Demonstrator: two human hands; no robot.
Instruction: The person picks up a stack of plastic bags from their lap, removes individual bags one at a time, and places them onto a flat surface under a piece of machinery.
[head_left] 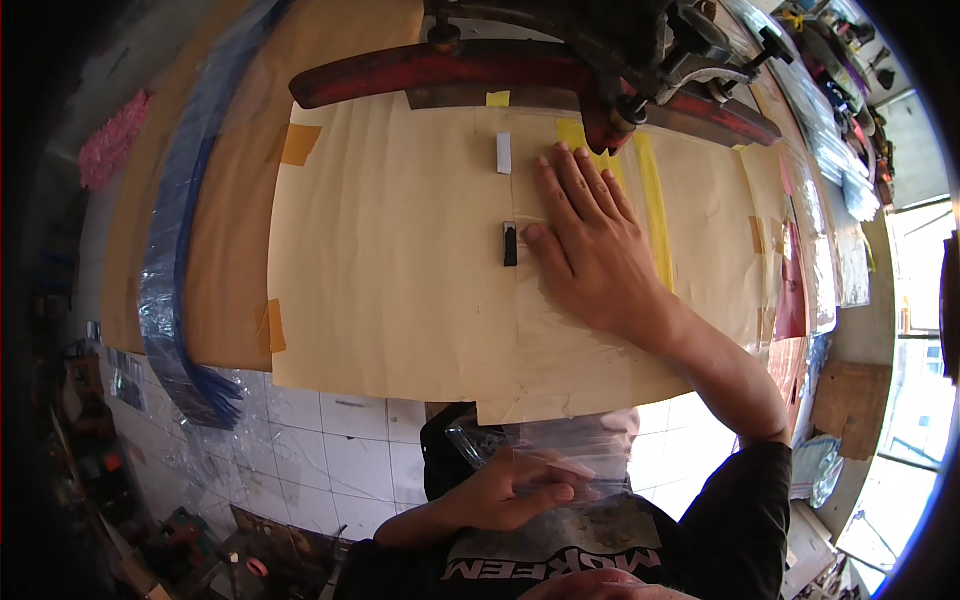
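My right hand (600, 250) lies flat with fingers stretched out on the cream paper board (390, 250), over a thin clear plastic sheet (560, 345). The sheet runs toward me and hangs past the board's near edge. Close to my body, my left hand (520, 490) has its thumb and fingers around the hanging part of the plastic. A small black strip (510, 246) is beside my right thumb, and a small white strip (504, 153) is farther off. Yellow tape (654, 200) runs along the board, right of my right fingers.
A red and black metal machine bar (450, 72) with screw knobs crosses above the board's far edge. Orange tape (300, 146) marks the board's left side. Long blue-edged plastic (190, 230) hangs down on the left. White tiled floor (350, 450) shows below.
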